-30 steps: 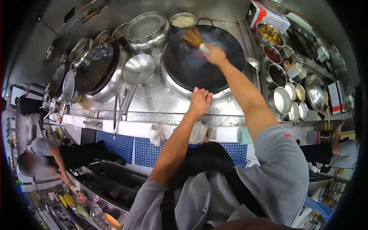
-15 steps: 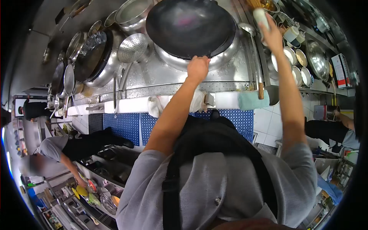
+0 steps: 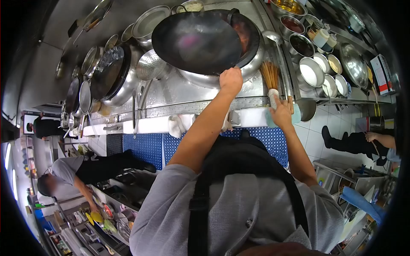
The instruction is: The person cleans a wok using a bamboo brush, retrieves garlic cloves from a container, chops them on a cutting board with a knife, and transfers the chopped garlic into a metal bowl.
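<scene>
A black wok [image 3: 196, 45] is lifted and shifted left off the burner ring, tilted, with steam and a pinkish glare inside it. My left hand [image 3: 231, 81] is closed round its near edge. Under its right side a glowing orange burner opening [image 3: 243, 38] shows. My right hand [image 3: 280, 112] grips the pale wrapped handle of a bamboo brush [image 3: 270, 76], whose bristles point away over the steel counter. Just right of the brush lies a long-handled ladle [image 3: 273, 37]. Left of the wok rests a perforated strainer [image 3: 150, 65].
Sauce bowls and white-filled containers [image 3: 311, 72] stand on the right shelf. Stacked pans [image 3: 110, 74] sit at the left. Folded cloths [image 3: 151, 125] line the counter's front edge. One co-worker [image 3: 68, 168] bends at the lower left; others stand at the far left and right.
The wok has been raised and moved left, uncovering the burner. My right hand has brought the brush from inside the wok, past the right-hand bowls, to the counter's front right.
</scene>
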Demonstrator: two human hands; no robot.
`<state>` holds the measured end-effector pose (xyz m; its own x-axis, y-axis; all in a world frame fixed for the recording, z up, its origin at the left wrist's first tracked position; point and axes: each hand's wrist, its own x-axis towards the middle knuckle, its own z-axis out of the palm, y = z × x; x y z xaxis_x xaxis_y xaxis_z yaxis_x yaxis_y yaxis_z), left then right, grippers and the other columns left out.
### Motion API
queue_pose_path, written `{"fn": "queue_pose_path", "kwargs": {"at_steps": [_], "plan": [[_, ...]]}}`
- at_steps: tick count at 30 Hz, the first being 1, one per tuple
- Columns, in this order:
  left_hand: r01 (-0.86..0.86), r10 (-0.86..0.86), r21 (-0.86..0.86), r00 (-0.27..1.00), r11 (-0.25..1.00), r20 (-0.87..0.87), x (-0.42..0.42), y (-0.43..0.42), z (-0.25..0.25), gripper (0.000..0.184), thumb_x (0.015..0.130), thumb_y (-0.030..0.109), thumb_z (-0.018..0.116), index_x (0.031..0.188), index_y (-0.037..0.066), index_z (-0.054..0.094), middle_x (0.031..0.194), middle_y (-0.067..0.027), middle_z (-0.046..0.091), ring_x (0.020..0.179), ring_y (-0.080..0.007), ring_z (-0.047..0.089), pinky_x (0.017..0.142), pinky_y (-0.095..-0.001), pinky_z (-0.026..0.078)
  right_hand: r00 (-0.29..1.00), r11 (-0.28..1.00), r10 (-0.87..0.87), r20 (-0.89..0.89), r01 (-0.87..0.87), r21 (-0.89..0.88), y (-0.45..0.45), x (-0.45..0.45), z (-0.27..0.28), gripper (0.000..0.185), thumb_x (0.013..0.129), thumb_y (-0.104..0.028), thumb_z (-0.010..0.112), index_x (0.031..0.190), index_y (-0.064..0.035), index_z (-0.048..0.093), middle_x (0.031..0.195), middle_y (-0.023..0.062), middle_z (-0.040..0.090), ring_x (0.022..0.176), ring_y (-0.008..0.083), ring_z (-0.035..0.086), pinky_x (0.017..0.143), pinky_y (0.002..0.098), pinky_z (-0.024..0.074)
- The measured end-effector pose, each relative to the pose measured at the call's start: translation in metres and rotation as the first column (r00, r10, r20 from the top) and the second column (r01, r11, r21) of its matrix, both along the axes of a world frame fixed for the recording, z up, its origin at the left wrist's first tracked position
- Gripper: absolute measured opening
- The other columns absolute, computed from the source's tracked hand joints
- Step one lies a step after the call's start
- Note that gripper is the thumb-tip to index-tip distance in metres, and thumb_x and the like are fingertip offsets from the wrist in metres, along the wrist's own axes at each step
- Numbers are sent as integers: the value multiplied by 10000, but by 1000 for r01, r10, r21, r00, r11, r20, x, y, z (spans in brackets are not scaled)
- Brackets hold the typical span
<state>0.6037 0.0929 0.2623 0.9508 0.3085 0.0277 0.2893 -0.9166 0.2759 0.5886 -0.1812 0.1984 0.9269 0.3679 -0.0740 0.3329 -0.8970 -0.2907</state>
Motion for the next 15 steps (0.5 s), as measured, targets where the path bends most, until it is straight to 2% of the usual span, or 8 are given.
{"fn": "queue_pose_path", "kwargs": {"at_steps": [2,6,9,12,15], "plan": [[-19,19,14,1000,1000,-2,1,-4,5,210,946,126,549,997,41,735,981,-175,765,933,-346,753,827,-421,603,1000,996,-5,31,2,85,0,-4,10,712,864,-255,757,1515,-155,487,1269,233,563,1212,435,513,1032,522,425],[-40,40,12,999,999,-11,4,-6,1,213,954,125,544,995,34,733,984,-177,765,941,-344,753,830,-427,604,998,977,21,64,-34,213,2,-8,13,682,852,-226,767,1481,-131,523,1276,222,565,1213,427,516,1057,510,403],[-54,54,9,998,998,-19,6,-7,0,218,961,122,536,999,34,732,987,-181,765,945,-345,753,830,-431,606,998,976,-18,53,6,217,3,-11,11,698,836,-228,779,1474,-105,525,1277,223,566,1214,428,518,1071,508,391],[-55,55,20,998,998,-28,5,-9,0,224,969,121,529,1001,34,732,986,-181,765,945,-343,754,831,-431,607,993,991,-56,105,42,127,-4,-3,-6,740,821,-236,792,1484,-77,504,1272,233,565,1215,437,517,1066,512,399],[-44,45,40,999,998,-28,5,-10,-1,227,973,122,528,1002,33,734,981,-175,767,942,-338,756,828,-425,609,995,996,-68,68,64,67,-6,2,-14,797,812,-248,800,1510,-62,463,1265,245,564,1215,441,516,1071,508,398]]}}
